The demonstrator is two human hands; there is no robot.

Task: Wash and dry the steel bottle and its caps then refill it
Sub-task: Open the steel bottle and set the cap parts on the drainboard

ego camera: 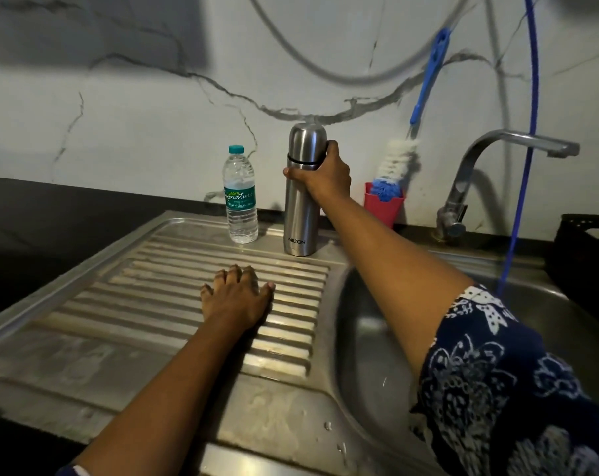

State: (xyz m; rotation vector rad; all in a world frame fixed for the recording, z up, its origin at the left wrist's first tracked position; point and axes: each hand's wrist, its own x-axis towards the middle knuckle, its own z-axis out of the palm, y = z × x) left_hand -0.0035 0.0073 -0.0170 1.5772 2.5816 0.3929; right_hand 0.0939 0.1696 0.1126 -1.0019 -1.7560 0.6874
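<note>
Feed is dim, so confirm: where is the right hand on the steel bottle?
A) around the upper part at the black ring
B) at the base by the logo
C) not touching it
A: the right hand curls round the steel bottle at the black ring below its cap; the bottle stands upright on the drainboard.

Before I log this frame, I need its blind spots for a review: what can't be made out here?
Head view only:
- Steel bottle: contents and anything under the cap, hidden by its steel wall; the right hand covers part of the joint.
- Sink: drain, hidden behind the right arm and sleeve.
- Black basket: cut off by the right edge.
- Plastic bottle: label's small print, too small.
</note>
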